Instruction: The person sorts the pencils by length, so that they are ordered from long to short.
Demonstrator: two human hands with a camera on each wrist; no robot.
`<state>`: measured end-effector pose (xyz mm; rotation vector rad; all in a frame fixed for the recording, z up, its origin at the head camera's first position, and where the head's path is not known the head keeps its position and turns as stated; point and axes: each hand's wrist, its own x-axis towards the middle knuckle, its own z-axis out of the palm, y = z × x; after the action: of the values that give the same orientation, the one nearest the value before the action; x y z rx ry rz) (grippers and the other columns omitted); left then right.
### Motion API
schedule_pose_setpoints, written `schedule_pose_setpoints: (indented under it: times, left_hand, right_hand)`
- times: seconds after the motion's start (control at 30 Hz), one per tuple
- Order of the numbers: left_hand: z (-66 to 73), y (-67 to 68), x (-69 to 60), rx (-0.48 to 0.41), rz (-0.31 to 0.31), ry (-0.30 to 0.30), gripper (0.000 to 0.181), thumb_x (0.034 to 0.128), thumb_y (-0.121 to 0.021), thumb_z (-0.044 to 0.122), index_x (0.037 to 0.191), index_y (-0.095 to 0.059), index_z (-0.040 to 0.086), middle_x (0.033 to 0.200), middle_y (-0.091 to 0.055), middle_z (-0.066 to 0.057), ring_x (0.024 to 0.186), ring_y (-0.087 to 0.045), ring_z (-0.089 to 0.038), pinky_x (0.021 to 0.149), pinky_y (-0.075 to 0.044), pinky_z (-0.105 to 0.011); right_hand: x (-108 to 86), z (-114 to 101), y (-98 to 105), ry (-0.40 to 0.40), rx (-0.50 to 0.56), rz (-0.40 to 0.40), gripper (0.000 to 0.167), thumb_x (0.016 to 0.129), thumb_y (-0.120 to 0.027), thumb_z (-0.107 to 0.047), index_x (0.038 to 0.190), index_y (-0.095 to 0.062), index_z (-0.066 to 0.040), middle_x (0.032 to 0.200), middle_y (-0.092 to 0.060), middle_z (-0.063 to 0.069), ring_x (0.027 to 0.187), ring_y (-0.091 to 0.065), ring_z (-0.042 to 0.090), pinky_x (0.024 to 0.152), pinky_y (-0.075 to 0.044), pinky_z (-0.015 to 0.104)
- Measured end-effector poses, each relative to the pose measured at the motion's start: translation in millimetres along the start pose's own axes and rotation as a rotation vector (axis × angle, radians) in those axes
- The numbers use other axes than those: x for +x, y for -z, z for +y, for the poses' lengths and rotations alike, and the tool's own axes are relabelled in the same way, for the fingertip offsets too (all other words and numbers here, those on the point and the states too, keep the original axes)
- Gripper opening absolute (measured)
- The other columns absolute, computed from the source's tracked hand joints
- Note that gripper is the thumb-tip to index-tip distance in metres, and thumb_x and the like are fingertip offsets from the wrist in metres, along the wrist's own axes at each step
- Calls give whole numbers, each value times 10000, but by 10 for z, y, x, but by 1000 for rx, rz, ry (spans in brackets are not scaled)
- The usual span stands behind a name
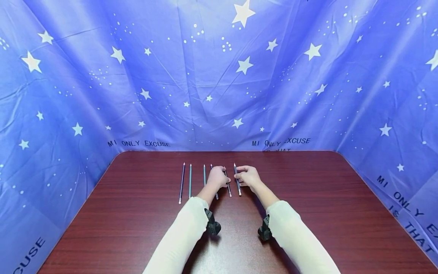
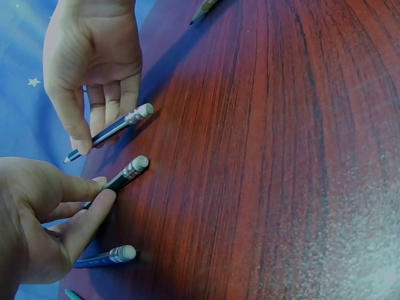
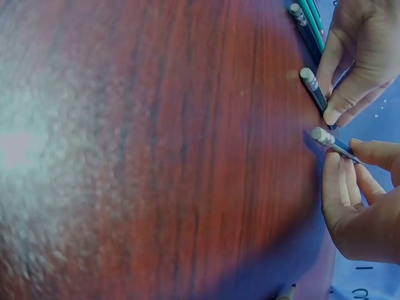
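Six pencils (image 1: 182, 182) showed in the head view, side by side across the counter (image 1: 137, 228): two teal and four dark, points towards the one starry curtain (image 1: 205, 72). One more pencil tip (image 2: 204, 10) poked in at the edge of the left wrist view. The dark pencils had metal collars and pale erasers. Of the two hands, the left hand (image 1: 218, 177) pinched the fifth pencil (image 1: 229, 191) from the left, thumb and fingers closed on its barrel; the right hand (image 1: 249, 177) pinched the sixth pencil (image 1: 238, 188), the rightmost of the six, between thumb and fingers, near the fifth
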<state>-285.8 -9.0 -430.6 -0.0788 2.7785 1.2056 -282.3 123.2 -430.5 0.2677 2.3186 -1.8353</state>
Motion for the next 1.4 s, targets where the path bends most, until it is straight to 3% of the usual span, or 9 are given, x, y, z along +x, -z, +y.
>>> schedule_pose_setpoints:
  times: [0.17, 0.37, 0.57, 0.87, 1.03, 1.23, 1.4]
  left_hand:
    - [-8, -8, 3, 21, 3, -5, 488, 760, -756, 93, 1217, -601, 22, 1168, -636, -154, 1023, -607, -244, 837, -543, -312]
    - [-21, -11, 2, -18, -12, 1, 503, 770, -742, 76, 1243, -580, 20, 1171, -631, -165, 940, -647, -243, 766, -561, -293]
    - [-12, -5, -1, 0, 4, -14, 505, 757, -754, 84, 1231, -592, 20, 1205, -624, -140, 1046, -601, -245, 866, -529, -318]
    - [-4, 6, 3, -23, 2, -2, 515, 756, -758, 74, 1238, -586, 20, 1210, -618, -150, 1030, -610, -254, 750, -565, -283]
    - [-17, -4, 9, -49, -2, -4, 509, 759, -752, 56, 1237, -583, 12, 1217, -611, -154, 947, -641, -254, 584, -561, -229]
    - [-17, -9, 16, -11, 6, -5, 506, 744, -766, 80, 1219, -601, 23, 1207, -621, -147, 1017, -613, -247, 770, -562, -287]
    - [-14, -10, 14, 12, 7, -1, 508, 744, -768, 99, 1220, -605, 33, 1222, -617, -141, 1078, -588, -249, 899, -518, -326]
  right_hand:
    - [19, 34, -21, 7, -12, -7, 396, 798, -630, 43, 1190, -578, 37, 692, -585, 27, 586, -553, 114, 520, -522, 237]
    - [45, 62, -47, 13, -25, 2, 377, 802, -624, 37, 1177, -586, 33, 722, -612, 49, 612, -581, 126, 516, -523, 236]
    - [38, 63, -67, 27, -50, 20, 376, 798, -641, 44, 1172, -598, 42, 767, -616, 75, 603, -568, 133, 544, -546, 250]
    - [52, 102, -121, 77, -119, 54, 338, 803, -656, 6, 1138, -626, 37, 912, -675, 192, 628, -603, 121, 613, -585, 289]
    - [53, 122, -137, 88, -164, 67, 320, 805, -666, -14, 1121, -641, 29, 905, -683, 184, 600, -595, 112, 563, -564, 250]
    - [39, 105, -147, 92, -265, 86, 311, 806, -678, -62, 1110, -657, 3, 736, -643, 69, 526, -543, 84, 447, -447, 177]
    - [34, 101, -151, 89, -377, 110, 301, 802, -694, -129, 1092, -681, -50, 671, -619, 4, 521, -526, 75, 465, -405, 185]
